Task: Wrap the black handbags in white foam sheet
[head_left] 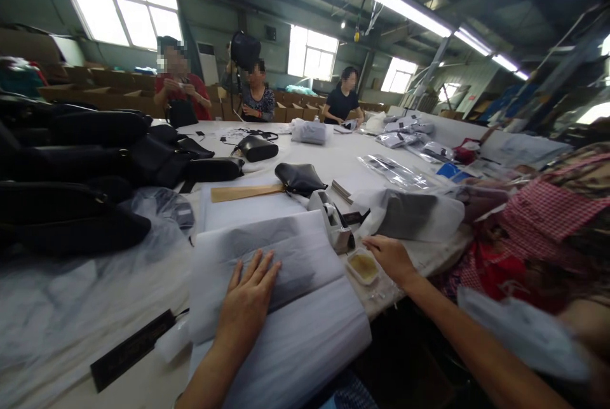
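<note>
My left hand [250, 298] lies flat, fingers spread, on a sheet of white tissue paper [328, 320]. A dark flat shape shows through the folded paper under it. My right hand [389, 261] is at the table edge with its fingers pinched together; what they hold, if anything, is too small to make out. Just left of that hand is a small white dish [363, 267] with something yellowish in it. Behind the dish stands a grey tape dispenser [333, 221]. A black tag [133, 347] lies at the lower left, close to a small white roll or pad [172, 338].
Black bags [71, 206] are piled at the left. A black pouch [300, 178] and a paper-wrapped item [410, 215] lie beyond my hands. Plastic-wrapped packages [405, 129] stand at the back right. A co-worker in a checked apron [548, 225] is close on the right; three people work across the table.
</note>
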The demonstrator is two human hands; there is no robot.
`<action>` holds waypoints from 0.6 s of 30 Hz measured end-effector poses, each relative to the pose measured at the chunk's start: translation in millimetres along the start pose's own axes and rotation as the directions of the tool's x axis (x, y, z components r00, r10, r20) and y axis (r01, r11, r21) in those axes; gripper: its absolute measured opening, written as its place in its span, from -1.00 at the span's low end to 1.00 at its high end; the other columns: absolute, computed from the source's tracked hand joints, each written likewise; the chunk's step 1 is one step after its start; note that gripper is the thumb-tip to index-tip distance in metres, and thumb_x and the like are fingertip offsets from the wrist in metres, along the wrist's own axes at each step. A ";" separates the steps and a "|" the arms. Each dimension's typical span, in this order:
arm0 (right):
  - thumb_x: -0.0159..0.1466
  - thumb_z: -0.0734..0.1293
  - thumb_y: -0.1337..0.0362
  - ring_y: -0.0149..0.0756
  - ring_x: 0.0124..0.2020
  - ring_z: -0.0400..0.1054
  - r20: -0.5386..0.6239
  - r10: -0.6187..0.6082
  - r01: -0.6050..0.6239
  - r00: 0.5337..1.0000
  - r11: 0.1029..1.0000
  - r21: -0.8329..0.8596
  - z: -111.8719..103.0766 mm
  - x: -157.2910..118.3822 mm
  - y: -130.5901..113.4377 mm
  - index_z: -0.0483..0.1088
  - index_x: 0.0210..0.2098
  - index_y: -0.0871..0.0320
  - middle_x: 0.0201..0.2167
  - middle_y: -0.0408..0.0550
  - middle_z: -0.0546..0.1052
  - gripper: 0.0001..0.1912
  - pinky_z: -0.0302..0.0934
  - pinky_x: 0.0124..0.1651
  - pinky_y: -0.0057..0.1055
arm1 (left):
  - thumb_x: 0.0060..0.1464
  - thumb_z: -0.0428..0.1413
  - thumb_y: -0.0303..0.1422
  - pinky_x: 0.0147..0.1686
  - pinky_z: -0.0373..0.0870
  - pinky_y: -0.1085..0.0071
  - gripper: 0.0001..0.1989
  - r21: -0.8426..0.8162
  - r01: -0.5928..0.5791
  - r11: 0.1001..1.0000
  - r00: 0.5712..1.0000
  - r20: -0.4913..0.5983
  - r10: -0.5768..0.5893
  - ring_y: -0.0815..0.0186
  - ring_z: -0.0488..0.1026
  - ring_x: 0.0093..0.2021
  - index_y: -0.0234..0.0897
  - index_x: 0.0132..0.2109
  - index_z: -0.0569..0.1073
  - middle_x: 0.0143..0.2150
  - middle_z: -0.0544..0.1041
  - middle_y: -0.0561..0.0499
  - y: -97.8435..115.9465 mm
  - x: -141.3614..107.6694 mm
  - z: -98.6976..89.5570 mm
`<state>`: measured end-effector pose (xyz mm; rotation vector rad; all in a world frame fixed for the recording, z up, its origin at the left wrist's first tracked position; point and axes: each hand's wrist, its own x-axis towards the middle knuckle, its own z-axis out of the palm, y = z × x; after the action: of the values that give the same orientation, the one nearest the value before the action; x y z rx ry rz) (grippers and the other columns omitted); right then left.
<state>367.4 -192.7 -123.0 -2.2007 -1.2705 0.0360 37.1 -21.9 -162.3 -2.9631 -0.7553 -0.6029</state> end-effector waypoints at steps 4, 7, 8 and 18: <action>0.30 0.19 0.37 -0.14 -0.14 0.43 0.142 -0.328 0.357 0.934 0.885 -0.301 -27.4 -8.4 4.0 0.54 -0.06 0.06 -0.15 0.04 0.59 -0.65 0.31 -0.06 -0.26 | 0.28 -0.11 -0.44 0.29 0.12 -0.10 -0.55 -0.027 0.001 1.000 1.000 -0.005 -0.001 0.05 0.10 0.37 -0.10 0.26 0.33 0.37 0.20 0.00 -1.7 -0.9 2.7; 0.37 0.13 0.37 -0.19 -0.14 0.44 0.286 -0.471 0.547 0.834 0.771 -0.326 -43.0 -1.8 -3.4 0.51 -0.01 0.05 -0.11 0.03 0.59 -0.62 0.32 -0.04 -0.27 | 0.28 -0.11 -0.45 0.30 0.10 -0.10 -0.54 -0.012 0.004 1.000 1.000 -0.006 -0.004 0.05 0.09 0.38 -0.10 0.27 0.32 0.37 0.19 0.01 -1.1 -1.3 2.8; 0.39 0.12 0.37 -0.22 -0.15 0.44 0.312 -0.530 0.613 0.788 0.723 -0.320 -45.2 2.9 -8.2 0.50 0.00 0.04 -0.12 0.02 0.59 -0.63 0.33 -0.06 -0.28 | 0.28 -0.11 -0.45 0.29 0.10 -0.10 -0.54 -0.001 -0.002 1.000 1.000 -0.007 0.002 0.05 0.09 0.38 -0.10 0.27 0.32 0.37 0.19 0.00 -0.9 -1.3 2.7; 0.40 0.22 0.20 -0.40 -0.42 0.31 0.368 -0.878 0.949 0.305 0.248 -0.195 9.8 69.0 -92.1 0.46 -0.30 0.15 -0.45 -0.11 0.52 -0.76 0.09 -0.39 -0.44 | 0.27 -0.07 -0.45 0.29 0.16 -0.07 -0.56 -0.007 0.021 1.000 0.998 -0.058 -0.022 0.10 0.15 0.36 -0.09 0.24 0.36 0.34 0.25 0.04 1.7 -1.0 1.3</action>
<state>329.8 -98.9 -66.9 -1.3099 -2.7201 -0.5441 37.5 -23.7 -163.8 -2.9329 -0.7827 -0.6909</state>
